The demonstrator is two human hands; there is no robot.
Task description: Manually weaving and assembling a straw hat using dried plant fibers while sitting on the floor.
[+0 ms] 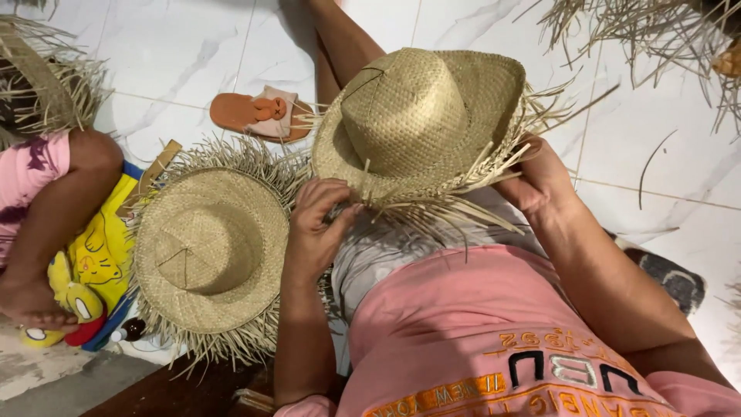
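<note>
A woven straw hat (pixel 421 116) with loose straw ends along its brim rests over my lap, crown up. My left hand (pixel 316 224) pinches the near edge of its brim, fingers curled on the straw strands. My right hand (pixel 540 177) grips the brim on the right side, where the loose ends stick out. A second straw hat (pixel 208 247) with a frayed, untrimmed brim lies on the floor to my left, close to my left forearm.
An orange sandal (pixel 258 114) lies on the white tiled floor (pixel 177 54) beyond the hats. Another person's leg (pixel 58 201) and a yellow cartoon cushion (pixel 100 255) are at the left. Loose straw bundles (pixel 648 31) lie at the top right and top left.
</note>
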